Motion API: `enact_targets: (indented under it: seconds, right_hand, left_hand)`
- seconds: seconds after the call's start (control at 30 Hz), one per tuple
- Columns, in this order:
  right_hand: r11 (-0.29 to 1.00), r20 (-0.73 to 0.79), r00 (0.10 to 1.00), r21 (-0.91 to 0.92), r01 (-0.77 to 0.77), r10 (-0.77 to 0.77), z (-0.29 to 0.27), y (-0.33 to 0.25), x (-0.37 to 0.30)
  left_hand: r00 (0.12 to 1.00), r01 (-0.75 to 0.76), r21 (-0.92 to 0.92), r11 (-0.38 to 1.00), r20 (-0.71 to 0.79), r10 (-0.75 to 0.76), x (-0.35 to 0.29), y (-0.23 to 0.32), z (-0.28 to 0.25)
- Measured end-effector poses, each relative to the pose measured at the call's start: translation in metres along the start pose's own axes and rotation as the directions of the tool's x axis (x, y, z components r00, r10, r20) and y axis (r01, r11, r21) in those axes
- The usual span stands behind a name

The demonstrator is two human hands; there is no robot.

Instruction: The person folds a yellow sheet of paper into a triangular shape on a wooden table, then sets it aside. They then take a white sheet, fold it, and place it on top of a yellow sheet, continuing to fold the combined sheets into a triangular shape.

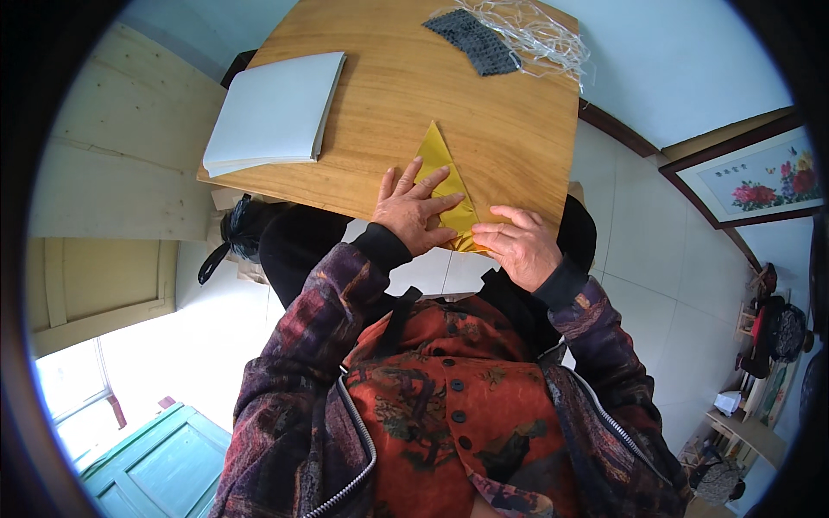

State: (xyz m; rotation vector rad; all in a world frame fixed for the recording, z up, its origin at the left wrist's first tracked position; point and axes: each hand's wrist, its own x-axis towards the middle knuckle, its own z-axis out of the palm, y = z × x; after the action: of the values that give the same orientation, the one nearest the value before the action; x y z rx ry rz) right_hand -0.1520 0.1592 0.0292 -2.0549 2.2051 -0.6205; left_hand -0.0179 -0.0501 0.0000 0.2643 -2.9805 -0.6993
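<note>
A yellow sheet of paper (438, 161), folded to a tall point, lies near the front edge of the wooden table. Its tip points away from me. My left hand (414, 211) rests on it with spread fingers, pressing the paper flat from its left side. At the lower right corner, the fingers of my right hand (521, 244) are drawn together on the paper's edge, which shows creases there. The right thumb is mostly hidden, and both hands cover parts of the paper's lower half.
A stack of white sheets (276, 108) lies at the table's left. A dark grey textured piece (473, 41) and a tangle of whitish strands (544, 39) lie at the far right of the table (380, 86). A framed flower picture (760, 177) leans at the right wall.
</note>
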Motion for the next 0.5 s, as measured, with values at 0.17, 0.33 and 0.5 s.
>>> enact_targets:
  seconds: [0.17,0.33,0.5]
  right_hand:
    - [0.996,0.073,0.997,0.087,0.009,-0.015,-0.007,0.006,0.014]
    - [0.946,0.072,0.991,0.3,-0.125,0.109,-0.007,0.013,0.031]
    - [0.846,0.135,0.922,0.368,-0.387,0.363,0.0,0.009,0.044]
  left_hand:
    - [1.0,-0.014,-0.005,1.0,-0.012,0.014,0.0,-0.001,0.0]
    - [0.998,-0.058,0.0,0.998,-0.015,0.058,-0.002,-0.002,-0.002]
    - [0.997,-0.072,0.032,0.997,0.036,0.071,-0.002,-0.003,-0.006]
